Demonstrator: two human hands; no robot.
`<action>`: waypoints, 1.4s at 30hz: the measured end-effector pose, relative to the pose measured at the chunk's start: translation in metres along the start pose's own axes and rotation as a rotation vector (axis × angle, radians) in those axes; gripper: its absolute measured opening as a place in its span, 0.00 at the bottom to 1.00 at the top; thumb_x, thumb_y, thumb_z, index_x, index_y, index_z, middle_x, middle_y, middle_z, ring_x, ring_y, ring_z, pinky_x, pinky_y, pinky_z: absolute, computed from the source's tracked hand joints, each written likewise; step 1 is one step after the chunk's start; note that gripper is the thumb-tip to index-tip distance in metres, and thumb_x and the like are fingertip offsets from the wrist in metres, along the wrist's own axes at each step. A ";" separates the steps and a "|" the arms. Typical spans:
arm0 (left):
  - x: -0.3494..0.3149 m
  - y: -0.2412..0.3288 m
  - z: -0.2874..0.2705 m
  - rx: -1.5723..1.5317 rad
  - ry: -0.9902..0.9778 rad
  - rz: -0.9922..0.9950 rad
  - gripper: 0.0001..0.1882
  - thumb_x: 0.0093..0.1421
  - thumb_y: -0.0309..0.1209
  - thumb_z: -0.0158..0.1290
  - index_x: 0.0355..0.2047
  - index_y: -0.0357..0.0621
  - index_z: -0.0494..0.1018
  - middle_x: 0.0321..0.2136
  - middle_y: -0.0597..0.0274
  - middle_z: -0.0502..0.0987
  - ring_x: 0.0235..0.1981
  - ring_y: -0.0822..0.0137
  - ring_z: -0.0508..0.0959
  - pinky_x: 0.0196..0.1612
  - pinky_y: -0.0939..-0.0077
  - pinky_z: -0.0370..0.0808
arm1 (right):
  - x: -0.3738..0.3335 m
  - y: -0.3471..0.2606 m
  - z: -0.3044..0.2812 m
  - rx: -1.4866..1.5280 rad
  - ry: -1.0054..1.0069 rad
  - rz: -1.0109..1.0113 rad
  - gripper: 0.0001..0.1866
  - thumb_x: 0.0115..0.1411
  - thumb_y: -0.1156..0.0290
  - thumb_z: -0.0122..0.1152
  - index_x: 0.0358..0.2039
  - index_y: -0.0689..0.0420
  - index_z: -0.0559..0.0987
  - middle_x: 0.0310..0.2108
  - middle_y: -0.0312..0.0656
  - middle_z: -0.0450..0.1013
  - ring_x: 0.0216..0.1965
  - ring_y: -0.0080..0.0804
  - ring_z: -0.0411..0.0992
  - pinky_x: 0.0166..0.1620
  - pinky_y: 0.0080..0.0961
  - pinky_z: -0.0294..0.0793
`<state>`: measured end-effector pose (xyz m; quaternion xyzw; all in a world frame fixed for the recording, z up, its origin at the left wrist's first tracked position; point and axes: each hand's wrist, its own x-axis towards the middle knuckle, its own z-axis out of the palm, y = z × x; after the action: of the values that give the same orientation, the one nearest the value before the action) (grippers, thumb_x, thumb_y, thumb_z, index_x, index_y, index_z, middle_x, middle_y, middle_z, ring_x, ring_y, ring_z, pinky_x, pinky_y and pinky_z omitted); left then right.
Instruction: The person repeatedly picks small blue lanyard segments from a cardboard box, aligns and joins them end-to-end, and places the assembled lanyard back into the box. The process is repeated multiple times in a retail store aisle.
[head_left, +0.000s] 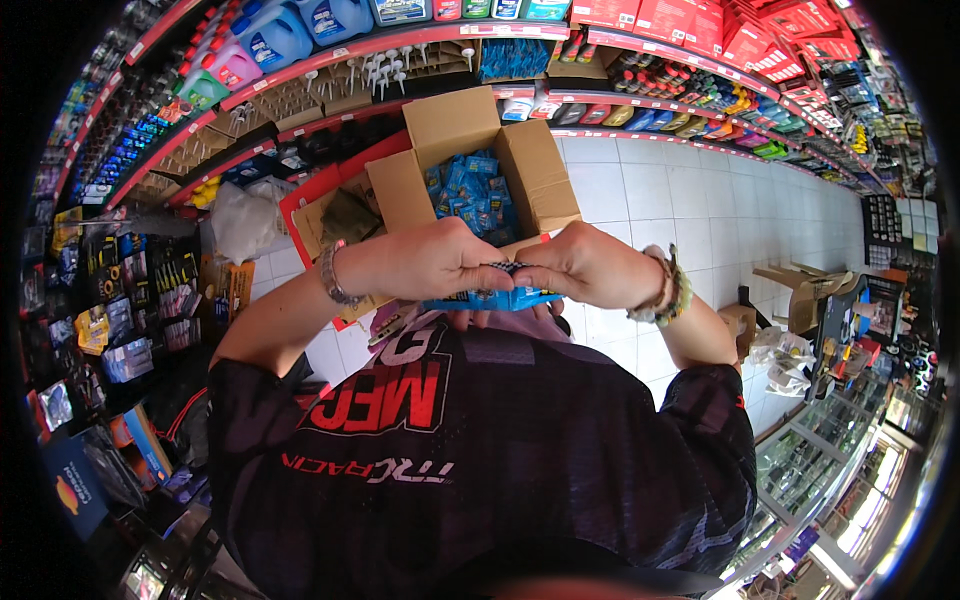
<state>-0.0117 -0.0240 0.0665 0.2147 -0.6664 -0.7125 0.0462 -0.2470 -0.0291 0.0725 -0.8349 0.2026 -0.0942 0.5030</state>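
White floor tiles (700, 215) fill the right centre of the frame, bounded by long red-edged shelves (640, 45) curving across the top and a glass display counter (810, 470) at the lower right; nearest the camera, at the bottom, a dark printed shirt (480, 460) takes up the lower middle; just above it both hands meet at the centre of the frame, the left hand (440, 262) and the right hand (585, 265) each pinched closed on one end of a small blue packet (500, 298); the packet lies flat with its long axis running left to right across the frame, its ends pointing toward either wrist, and something dark and ridged sits between the fingertips just above it, too small to make out; a metal bracelet (335, 275) rings the left wrist and beaded bands (670, 290) the right; beyond the hands an open cardboard box (470, 165) stands with flaps raised, stacked inside with more blue packets (470, 190); left of it a crumpled clear bag (245, 220) crowds the aisle; racks of hanging goods (130, 290) close the left edge, so open room lies mostly over the tiles to the right; farther off, a smaller open carton (800, 290) sits on the floor at right; blue jugs (280, 35) line the top shelf.
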 end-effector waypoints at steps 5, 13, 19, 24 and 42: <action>-0.032 -0.028 -0.020 -0.317 0.551 0.094 0.20 0.70 0.41 0.39 0.36 0.35 0.72 0.25 0.55 0.80 0.22 0.65 0.81 0.27 0.76 0.78 | -0.018 0.009 -0.007 0.353 0.405 0.238 0.15 0.68 0.66 0.46 0.33 0.64 0.76 0.22 0.41 0.75 0.22 0.24 0.74 0.28 0.20 0.74; 0.019 -0.138 -0.035 -0.481 1.181 0.213 0.22 0.70 0.43 0.38 0.44 0.37 0.72 0.33 0.56 0.79 0.33 0.68 0.80 0.37 0.75 0.77 | 0.022 0.181 0.061 0.204 0.317 0.492 0.24 0.65 0.56 0.53 0.54 0.61 0.72 0.37 0.42 0.78 0.38 0.28 0.76 0.40 0.24 0.74; 0.076 -0.234 -0.027 -0.812 1.147 0.094 0.22 0.70 0.42 0.38 0.57 0.42 0.64 0.44 0.55 0.75 0.41 0.66 0.77 0.46 0.74 0.75 | 0.077 0.369 0.101 -0.191 0.242 0.677 0.23 0.59 0.59 0.59 0.48 0.64 0.75 0.39 0.53 0.77 0.37 0.47 0.77 0.40 0.34 0.76; 0.083 -0.313 0.001 -0.502 1.252 -0.332 0.33 0.67 0.43 0.45 0.66 0.43 0.47 0.62 0.50 0.56 0.61 0.58 0.61 0.60 0.64 0.63 | 0.130 0.496 0.130 -0.750 -0.142 0.647 0.12 0.57 0.66 0.55 0.37 0.59 0.80 0.36 0.51 0.77 0.36 0.43 0.78 0.37 0.36 0.78; -0.003 -0.288 0.134 -0.852 1.388 -0.386 0.12 0.66 0.27 0.46 0.49 0.40 0.68 0.45 0.59 0.75 0.42 0.66 0.78 0.44 0.73 0.77 | 0.244 0.463 0.213 -0.266 0.286 1.185 0.22 0.55 0.54 0.58 0.44 0.56 0.78 0.43 0.48 0.77 0.42 0.42 0.78 0.44 0.36 0.77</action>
<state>0.0055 0.1324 -0.2094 0.6793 -0.1120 -0.6049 0.4002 -0.0635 -0.1544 -0.4472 -0.6153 0.7068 0.1158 0.3293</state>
